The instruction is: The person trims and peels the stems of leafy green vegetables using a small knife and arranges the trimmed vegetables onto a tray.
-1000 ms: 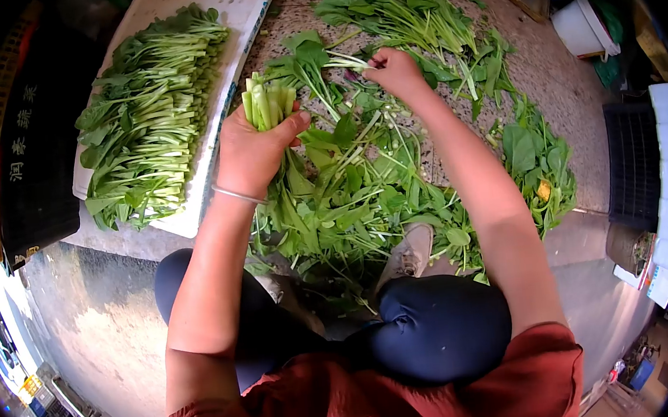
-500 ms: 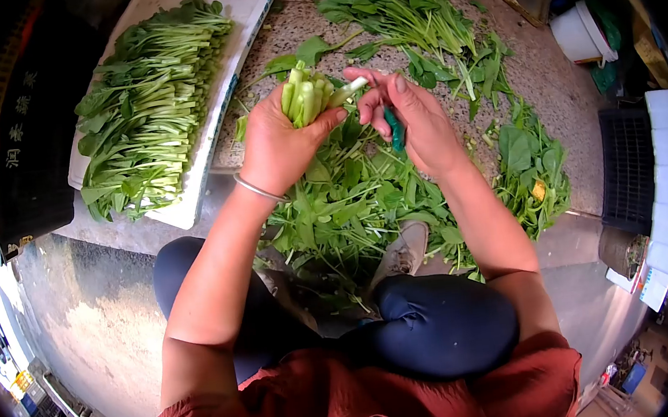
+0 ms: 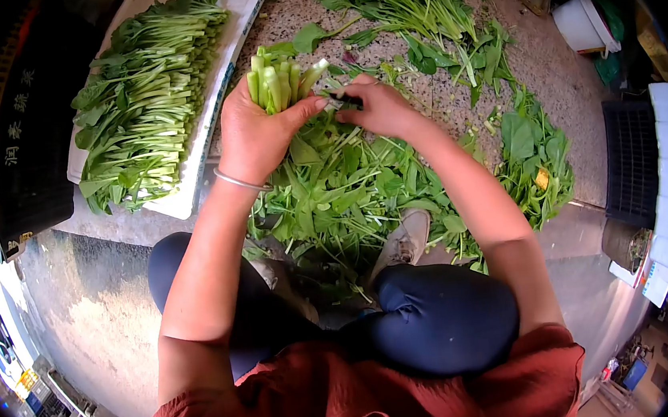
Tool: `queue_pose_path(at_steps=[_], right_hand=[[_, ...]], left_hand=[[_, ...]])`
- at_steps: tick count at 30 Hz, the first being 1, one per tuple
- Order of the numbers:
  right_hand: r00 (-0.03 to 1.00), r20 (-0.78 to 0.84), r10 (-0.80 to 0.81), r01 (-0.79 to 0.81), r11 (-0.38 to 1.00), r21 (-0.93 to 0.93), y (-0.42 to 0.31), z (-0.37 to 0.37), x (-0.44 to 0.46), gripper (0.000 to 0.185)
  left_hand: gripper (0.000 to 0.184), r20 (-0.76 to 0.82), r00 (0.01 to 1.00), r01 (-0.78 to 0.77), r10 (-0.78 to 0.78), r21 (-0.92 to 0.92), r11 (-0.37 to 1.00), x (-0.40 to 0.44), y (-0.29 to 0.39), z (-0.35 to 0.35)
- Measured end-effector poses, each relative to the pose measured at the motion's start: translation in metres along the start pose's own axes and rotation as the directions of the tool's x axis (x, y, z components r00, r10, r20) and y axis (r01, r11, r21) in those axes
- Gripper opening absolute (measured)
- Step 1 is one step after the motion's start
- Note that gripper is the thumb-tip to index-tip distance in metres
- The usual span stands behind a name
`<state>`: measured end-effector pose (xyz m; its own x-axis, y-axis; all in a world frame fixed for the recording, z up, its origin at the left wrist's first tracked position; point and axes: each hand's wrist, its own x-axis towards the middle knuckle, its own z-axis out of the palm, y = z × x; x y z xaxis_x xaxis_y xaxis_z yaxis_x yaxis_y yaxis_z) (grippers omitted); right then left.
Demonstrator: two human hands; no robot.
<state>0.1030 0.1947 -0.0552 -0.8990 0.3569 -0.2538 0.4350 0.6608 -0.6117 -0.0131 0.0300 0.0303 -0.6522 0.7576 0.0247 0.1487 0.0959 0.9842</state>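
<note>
My left hand [image 3: 258, 131], with a bangle at the wrist, is closed round a bunch of leafy green stalks [image 3: 277, 81]. The pale cut ends of the stalks point up and away, and one stalk leans out to the right. Close beside its thumb, my right hand [image 3: 376, 106] is closed on a small knife [image 3: 349, 101]. The knife shows a dark part between the fingers and a short bit of blade by the left thumb; the rest is hidden. Under both hands lies a heap of loose leaves and stems [image 3: 340, 192].
To the left, a white board [image 3: 238, 9] carries neatly lined-up greens [image 3: 155, 105]. More uncut greens [image 3: 402, 1] lie at the back of the speckled slab [image 3: 528, 53], with a leafy pile [image 3: 525, 150] at right. A white bucket [image 3: 584, 28] and black crate [image 3: 630, 164] stand beyond.
My left hand has moved slightly left with the bunch. My right hand has turned over from palm showing to fingers curled down, moving left and bringing the knife near the left thumb.
</note>
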Motion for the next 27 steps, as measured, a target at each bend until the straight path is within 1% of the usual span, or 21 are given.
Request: queue_pose_path(at_steps=[1,2,5,6,7,8,9,10,12,13,14,16,17,18,20,21,22,24,25,26,27], right_hand=[[1.000,0.006,0.020,-0.020,1.000,0.007,-0.003,0.006,0.001,0.040],[1.000,0.009,0.021,-0.021,1.000,0.010,-0.002,0.012,0.004,0.040],[0.991,0.006,-0.131,0.131,0.991,0.010,0.011,0.024,0.013,0.029],[0.991,0.009,-0.130,0.130,0.991,0.015,0.010,0.018,0.013,0.029],[0.998,0.069,-0.005,0.000,0.998,0.071,0.008,0.009,0.013,0.027],[0.984,0.134,0.118,-0.133,0.984,0.115,0.008,0.002,0.011,0.026],[0.996,0.040,0.078,-0.083,0.985,0.154,0.010,-0.003,0.006,0.023],[0.996,0.042,0.079,-0.084,0.985,0.151,0.011,-0.006,0.003,0.023],[0.989,-0.092,0.114,-0.077,0.938,0.337,0.008,-0.011,-0.007,0.015],[0.996,-0.044,0.082,-0.048,0.863,0.503,0.002,-0.015,-0.013,0.014],[0.996,-0.044,0.082,-0.049,0.863,0.502,-0.003,-0.017,-0.018,0.014],[1.000,-0.028,0.008,0.012,0.760,0.650,-0.018,-0.019,-0.023,0.016],[0.999,-0.041,0.015,0.021,0.672,0.740,-0.027,-0.021,-0.026,0.020],[0.999,-0.043,0.013,0.023,0.674,0.738,-0.035,-0.025,-0.029,0.020],[0.995,-0.019,0.095,-0.032,0.507,0.861,-0.047,-0.034,-0.033,0.023],[0.987,-0.015,0.157,-0.064,0.486,0.872,-0.048,-0.038,-0.034,0.027],[0.988,-0.016,0.155,-0.062,0.487,0.871,-0.039,-0.035,-0.031,0.027],[0.929,-0.351,0.113,0.090,0.854,0.512,-0.022,-0.024,-0.020,0.031],[0.894,-0.442,0.074,0.191,0.829,0.526,-0.021,-0.019,-0.018,0.034],[0.895,-0.441,0.069,0.195,0.828,0.525,-0.017,-0.019,-0.019,0.034],[0.951,-0.289,0.107,0.147,0.668,0.729,-0.031,-0.030,-0.027,0.035]], left_hand=[[0.030,0.000,1.000,0.001,-0.001,0.001,1.000,0.001,-0.001,0.000],[0.032,-0.028,0.999,-0.024,0.025,0.039,0.999,0.001,-0.002,0.001],[0.035,-0.072,0.995,-0.062,0.073,0.148,0.987,0.001,-0.010,0.000],[0.035,-0.088,0.990,-0.085,0.106,0.220,0.972,0.001,-0.012,-0.001],[0.035,-0.087,0.991,-0.079,0.101,0.222,0.972,0.000,-0.008,-0.003],[0.033,-0.072,0.991,-0.061,0.111,0.496,0.866,-0.001,-0.002,-0.005],[0.032,-0.055,0.991,-0.042,0.119,0.726,0.687,-0.002,0.001,-0.006],[0.032,-0.057,0.991,-0.040,0.117,0.724,0.689,-0.001,-0.001,-0.006],[0.029,0.009,0.996,-0.054,0.092,0.862,0.505,-0.002,-0.010,-0.009],[0.033,0.018,0.996,-0.061,0.088,0.858,0.510,-0.001,-0.011,-0.008],[0.033,0.019,0.996,-0.061,0.088,0.858,0.510,0.000,-0.011,-0.007],[0.036,0.114,0.984,-0.180,0.140,0.615,0.768,0.001,-0.011,-0.004],[0.038,0.125,0.989,-0.136,0.082,0.524,0.841,0.000,-0.008,-0.001],[0.038,0.123,0.989,-0.137,0.085,0.523,0.841,0.001,-0.010,0.001],[0.038,0.093,0.995,-0.077,0.048,0.349,0.934,0.003,-0.015,0.002],[0.038,0.064,0.998,-0.027,0.004,0.359,0.933,0.004,-0.012,0.001],[0.038,0.062,0.998,-0.028,0.006,0.359,0.933,0.005,-0.013,0.000],[0.039,0.041,0.995,0.083,-0.092,0.191,0.978,0.010,-0.021,-0.004],[0.038,0.017,0.997,0.072,-0.075,0.129,0.989,0.011,-0.025,-0.004],[0.038,0.012,0.997,0.071,-0.074,0.130,0.989,0.011,-0.029,-0.006],[0.038,0.002,0.994,0.112,-0.113,0.113,0.987,0.011,-0.030,-0.007]])
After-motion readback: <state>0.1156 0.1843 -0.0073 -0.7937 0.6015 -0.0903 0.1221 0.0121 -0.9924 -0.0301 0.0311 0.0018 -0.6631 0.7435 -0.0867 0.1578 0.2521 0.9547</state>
